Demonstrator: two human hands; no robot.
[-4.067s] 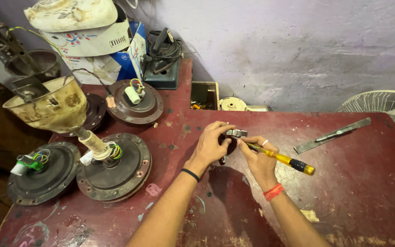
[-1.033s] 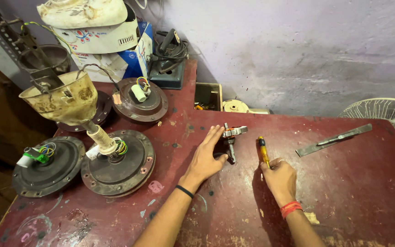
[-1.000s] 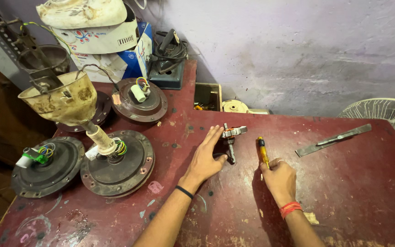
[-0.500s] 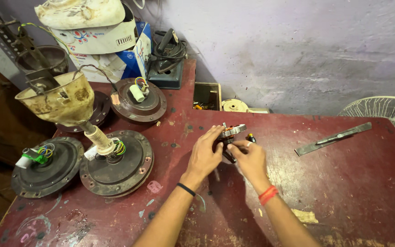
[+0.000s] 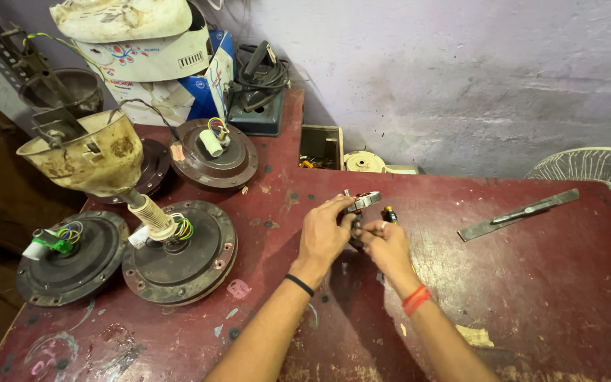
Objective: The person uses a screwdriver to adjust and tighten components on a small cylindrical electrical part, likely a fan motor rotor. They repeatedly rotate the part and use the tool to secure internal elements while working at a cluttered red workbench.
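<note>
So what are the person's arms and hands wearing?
Both forearms are bare, no sleeves and no gloves. The left hand has a thin black band on its wrist. The right hand has a red-orange thread band wrapped round its wrist.

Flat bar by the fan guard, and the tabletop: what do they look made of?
Flat bar: looks like bare steel, dull grey with a faint sheen, thin and straight-edged. Tabletop: hard to call; a dark red painted coat, chipped and scuffed into pale patches. What lies beneath could be wood or metal, and the view doesn't settle it.
</note>
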